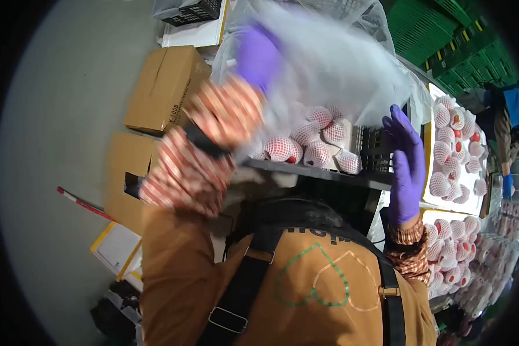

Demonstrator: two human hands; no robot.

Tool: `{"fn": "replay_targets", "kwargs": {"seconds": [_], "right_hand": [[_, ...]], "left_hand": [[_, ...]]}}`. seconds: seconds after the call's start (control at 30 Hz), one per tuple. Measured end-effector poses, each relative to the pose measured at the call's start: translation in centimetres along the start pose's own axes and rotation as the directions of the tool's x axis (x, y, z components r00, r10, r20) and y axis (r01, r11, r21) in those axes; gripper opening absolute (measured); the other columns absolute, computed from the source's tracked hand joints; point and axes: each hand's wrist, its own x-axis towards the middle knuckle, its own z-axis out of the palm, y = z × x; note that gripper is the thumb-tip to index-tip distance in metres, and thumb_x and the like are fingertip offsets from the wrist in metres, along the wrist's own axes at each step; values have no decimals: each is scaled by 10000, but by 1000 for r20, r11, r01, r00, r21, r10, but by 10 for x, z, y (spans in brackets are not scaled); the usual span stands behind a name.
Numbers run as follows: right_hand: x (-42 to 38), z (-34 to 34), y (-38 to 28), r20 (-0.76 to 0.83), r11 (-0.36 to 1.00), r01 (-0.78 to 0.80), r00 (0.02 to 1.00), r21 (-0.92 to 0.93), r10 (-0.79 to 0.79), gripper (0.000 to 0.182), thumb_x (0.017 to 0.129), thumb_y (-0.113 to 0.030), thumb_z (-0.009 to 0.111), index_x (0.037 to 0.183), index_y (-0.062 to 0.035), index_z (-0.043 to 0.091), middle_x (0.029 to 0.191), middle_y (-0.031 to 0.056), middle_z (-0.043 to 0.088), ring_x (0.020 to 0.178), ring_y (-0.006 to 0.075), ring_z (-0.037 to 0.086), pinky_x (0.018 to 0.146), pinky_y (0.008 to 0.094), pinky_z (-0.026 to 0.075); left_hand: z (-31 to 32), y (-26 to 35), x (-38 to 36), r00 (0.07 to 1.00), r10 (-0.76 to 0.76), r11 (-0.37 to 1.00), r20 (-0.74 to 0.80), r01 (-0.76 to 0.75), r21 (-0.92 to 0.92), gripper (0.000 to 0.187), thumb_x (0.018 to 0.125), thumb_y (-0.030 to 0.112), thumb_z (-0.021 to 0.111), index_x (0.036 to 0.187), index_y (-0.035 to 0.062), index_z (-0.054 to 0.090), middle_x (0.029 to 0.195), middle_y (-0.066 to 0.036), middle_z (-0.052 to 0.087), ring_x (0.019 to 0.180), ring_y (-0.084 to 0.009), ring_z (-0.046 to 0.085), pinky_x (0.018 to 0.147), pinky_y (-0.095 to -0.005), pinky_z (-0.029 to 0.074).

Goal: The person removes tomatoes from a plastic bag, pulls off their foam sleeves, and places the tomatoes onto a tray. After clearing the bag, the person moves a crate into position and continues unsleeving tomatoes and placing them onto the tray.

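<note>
**Film over netted fruit: left hand at the sheet, right hand free**

Film [346, 63] spreads over the far part of the black crate [378, 151]; the netted fruit [279, 149] sits in the near part, some of it under the sheet's edge. Left hand [259, 55] is at the film's left side; too blurred, can't tell if its fingers are closed on it. Right hand [408, 164] is by the crate's right side, fingers straight and spread, holding nothing I can see.

Handling, my take: work the sheet by its edge, both sides at once, so it doesn't skew. Right hand is well placed to take the other edge. Lift rather than drag, since film could snag the nets and roll fruit. Keep wrist bands and cuffs off the fruit.

Materials, big to small:
- Green crates [424, 29]: ribbed, slotted, stacked.
- Cartons [151, 95]: plain brown, square-cornered.
- Film: thin, cloudy, limp; likely clingy.
- Black crate: rigid, slotted wall, flat front rim.
- White boxes [473, 202]: smooth, yellow-edged, filled with more netted fruit.
- Netted fruit: roundish, red through soft white mesh; probably bruises easily.
</note>
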Motion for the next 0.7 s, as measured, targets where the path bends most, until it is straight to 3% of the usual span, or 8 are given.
{"fn": "replay_targets", "kwargs": {"seconds": [0.03, 0.07, 0.23, 0.33, 0.37, 0.53, 0.57, 0.7], "right_hand": [[-12, -16, 33, 67, 987, 32, 998, -159, -22, 609, 862, -96, 573, 1410, 7, 328, 1462, 145, 345, 1337, 260, 363, 1113, 390, 274], [-24, -7, 47, 98, 952, 94, 993, -292, -68, 652, 846, -195, 627, 1402, 8, 352, 1441, 154, 390, 1326, 266, 388, 1105, 379, 291], [-65, 16, 90, 333, 480, 249, 938, -841, 96, 525, 737, -204, 732, 1228, -133, 564, 1244, 65, 585, 995, 302, 602, 870, 391, 472], [-69, 17, 100, 242, 475, 188, 969, -860, 55, 466, 726, -184, 721, 1175, -143, 601, 1223, 44, 599, 975, 293, 606, 862, 387, 474], [-66, 15, 96, 248, 547, 108, 950, -830, 190, 458, 765, -157, 699, 1209, -131, 590, 1281, 78, 563, 1092, 293, 577, 941, 376, 448], [-29, -3, 88, 274, 925, 44, 959, -376, 66, 588, 790, -151, 709, 1333, -83, 493, 1419, 175, 414, 1354, 307, 348, 1118, 384, 275], [-10, -14, 92, 270, 613, 293, 954, -733, -133, 659, 758, -176, 737, 1349, -74, 463, 1429, 195, 386, 1338, 331, 361, 1106, 397, 298], [66, -40, 79, -6, 117, 16, 983, -993, -186, 789, 692, -269, 776, 1363, -86, 404, 1473, 143, 309, 1292, 369, 374, 1069, 407, 344]], "left_hand": [[45, -18, 46, 865, -104, 714, -490, 408, 569, 505, 988, 334, 405, 1327, -38, 369, 1312, -221, 476, 1183, -279, 500, 1011, -342, 421], [50, -23, 37, 874, -104, 726, -475, 393, 564, 505, 988, 334, 405, 1327, -38, 369, 1312, -221, 476, 1183, -279, 500, 1011, -342, 421], [287, -358, 283, 924, -278, 947, -261, 309, 87, 475, 988, 308, 399, 1316, -35, 396, 1291, -207, 500, 1167, -273, 514, 997, -347, 431], [351, -597, 323, 928, -347, 927, -133, 318, -199, 459, 988, 292, 395, 1310, -34, 412, 1278, -199, 515, 1158, -269, 521, 989, -350, 437], [362, -626, 451, 925, -367, 894, -95, 322, -311, 453, 988, 287, 393, 1308, -34, 417, 1274, -196, 520, 1155, -268, 524, 986, -351, 439], [357, -757, 278, 938, -328, 558, 115, 290, -777, 429, 988, 260, 387, 1297, -31, 445, 1252, -182, 544, 1140, -262, 537, 972, -356, 449], [350, -755, 241, 941, -301, 468, 154, 287, -836, 424, 988, 255, 385, 1295, -31, 450, 1248, -179, 548, 1137, -261, 540, 969, -357, 451], [350, -759, 169, 935, -185, 57, 301, 316, -947, 408, 988, 234, 380, 1286, -29, 472, 1231, -168, 568, 1125, -256, 550, 958, -360, 459]]}}
